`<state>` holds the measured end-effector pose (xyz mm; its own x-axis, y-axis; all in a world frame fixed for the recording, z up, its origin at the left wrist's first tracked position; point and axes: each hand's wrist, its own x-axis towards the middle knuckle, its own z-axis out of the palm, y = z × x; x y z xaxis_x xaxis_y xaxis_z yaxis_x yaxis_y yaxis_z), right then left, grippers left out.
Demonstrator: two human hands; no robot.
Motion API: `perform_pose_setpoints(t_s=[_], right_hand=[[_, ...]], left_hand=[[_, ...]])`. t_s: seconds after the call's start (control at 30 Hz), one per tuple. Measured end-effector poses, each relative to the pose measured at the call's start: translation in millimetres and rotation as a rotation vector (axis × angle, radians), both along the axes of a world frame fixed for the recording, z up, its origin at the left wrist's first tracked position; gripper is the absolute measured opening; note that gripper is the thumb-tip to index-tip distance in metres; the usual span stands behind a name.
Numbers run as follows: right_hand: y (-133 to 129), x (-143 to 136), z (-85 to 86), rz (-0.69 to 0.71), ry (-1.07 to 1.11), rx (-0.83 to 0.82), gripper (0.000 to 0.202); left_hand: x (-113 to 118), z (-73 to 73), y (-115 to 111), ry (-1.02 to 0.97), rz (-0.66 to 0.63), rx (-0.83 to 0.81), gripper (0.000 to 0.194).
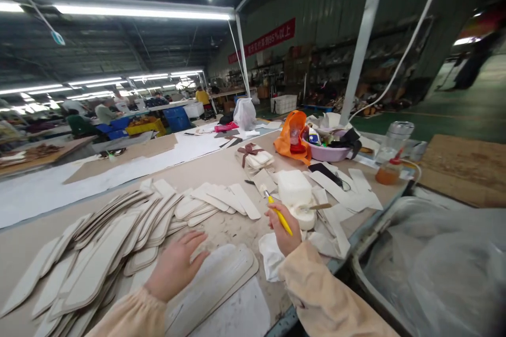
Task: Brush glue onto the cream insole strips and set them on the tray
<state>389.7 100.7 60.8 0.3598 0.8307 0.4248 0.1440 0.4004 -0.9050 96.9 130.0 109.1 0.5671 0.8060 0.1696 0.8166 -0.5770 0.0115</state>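
Observation:
My right hand is closed around the yellow handle of a brush, its head pointing up and away from me. Just beyond that hand stand a white block-like container and a round white tub with a flat stick across it. My left hand has its fingers apart and holds nothing. It is at the left edge of a long rounded pale panel; whether it touches is unclear. Many similar panels lie fanned out to the left.
A crumpled white cloth or paper lies beside my right wrist. Farther back are a tied bundle of panels, an orange bag and a lilac basin. A bottle of amber liquid stands near a plastic-lined bin at right.

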Motion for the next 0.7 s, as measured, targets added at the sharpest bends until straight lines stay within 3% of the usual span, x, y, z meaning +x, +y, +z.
perform_pose_setpoints(t_s=[0.07, 0.17, 0.23, 0.33, 0.43, 0.53, 0.6, 0.7], right_hand=[[-1, 4, 1.6, 0.011, -0.019, 0.024, 0.025], [0, 13, 1.1, -0.016, -0.013, 0.052, 0.024], [0, 21, -1.2, -0.026, -0.010, 0.066, 0.022], [0, 31, -3.8, -0.038, 0.010, 0.062, 0.020], [1, 36, -3.2, -0.050, 0.032, 0.059, 0.019], [2, 36, -1.8, -0.060, -0.008, 0.064, 0.018], [2, 36, -1.3, -0.077, -0.067, 0.076, 0.019], [3, 36, -0.5, -0.111, -0.142, 0.119, 0.018]], left_hand=[[53, 5.3, 25, 0.136, -0.050, -0.043, 0.038], [120, -6.4, 54, 0.199, -0.093, -0.066, 0.043], [153, -19.8, 66, 0.230, -0.110, -0.088, 0.043], [183, -38.6, 78, 0.283, -0.106, -0.134, 0.024], [196, -50.0, 84, 0.287, -0.071, -0.166, 0.019], [195, -47.0, 87, 0.197, -0.004, -0.162, 0.017], [186, -34.2, 86, 0.077, 0.054, -0.129, 0.016], [159, -2.2, 75, -0.168, 0.150, -0.058, 0.021]])
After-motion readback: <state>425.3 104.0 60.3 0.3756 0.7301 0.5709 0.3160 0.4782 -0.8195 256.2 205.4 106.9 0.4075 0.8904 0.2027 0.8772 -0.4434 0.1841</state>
